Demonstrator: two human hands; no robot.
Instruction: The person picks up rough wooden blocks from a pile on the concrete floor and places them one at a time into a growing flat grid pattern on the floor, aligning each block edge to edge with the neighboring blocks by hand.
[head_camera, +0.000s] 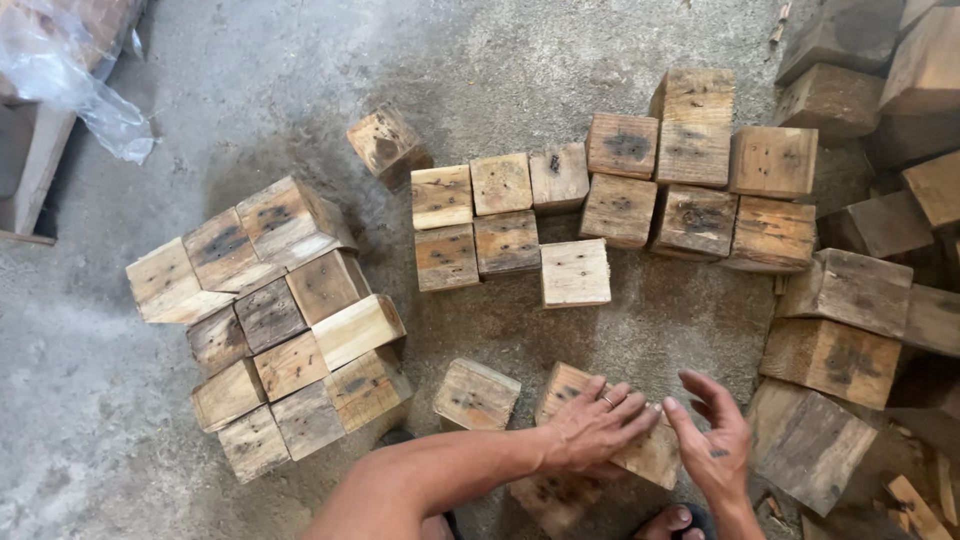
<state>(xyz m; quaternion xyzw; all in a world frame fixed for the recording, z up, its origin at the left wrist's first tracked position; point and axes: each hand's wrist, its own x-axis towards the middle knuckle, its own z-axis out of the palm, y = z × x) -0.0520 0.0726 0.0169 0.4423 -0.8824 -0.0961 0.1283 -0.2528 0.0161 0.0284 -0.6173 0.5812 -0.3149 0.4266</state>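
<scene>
My left hand (592, 430) lies palm down on a weathered wooden block (650, 455) at the bottom centre, fingers spread over its top. My right hand (718, 440) hovers just right of that block, fingers apart, palm turned inward, holding nothing. A loose block (477, 394) sits to the left of my left hand. Another block (552, 497) lies partly under my forearm.
Several blocks stand in two rows (575, 215) across the middle of the concrete floor (250, 90). A tight cluster of blocks (275, 320) sits at the left. A rough heap of blocks (860, 290) fills the right edge. Clear plastic sheeting (70, 70) hangs at the top left.
</scene>
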